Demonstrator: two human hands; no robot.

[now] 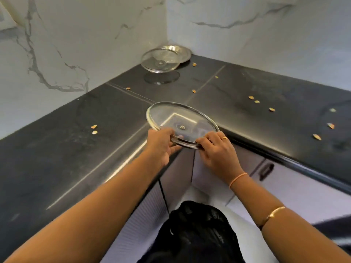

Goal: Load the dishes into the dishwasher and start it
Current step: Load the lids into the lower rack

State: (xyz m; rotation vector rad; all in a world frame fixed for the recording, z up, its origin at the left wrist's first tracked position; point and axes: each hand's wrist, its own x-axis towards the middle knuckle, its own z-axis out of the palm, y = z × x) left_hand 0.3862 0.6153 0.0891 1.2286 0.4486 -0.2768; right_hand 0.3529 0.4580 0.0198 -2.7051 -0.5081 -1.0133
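Both hands, left hand (161, 143) and right hand (218, 150), grip the near rim of a glass lid (180, 118) over the bench (66, 149) corner. Another lid (160, 60) and a plate (183, 52) wait far back (no dishwasher shows), so most loading looks undone.

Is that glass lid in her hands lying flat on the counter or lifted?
Lifted and tilted: both hands, left hand and right hand, pinch the glass lid's near rim beyond the counter edge.
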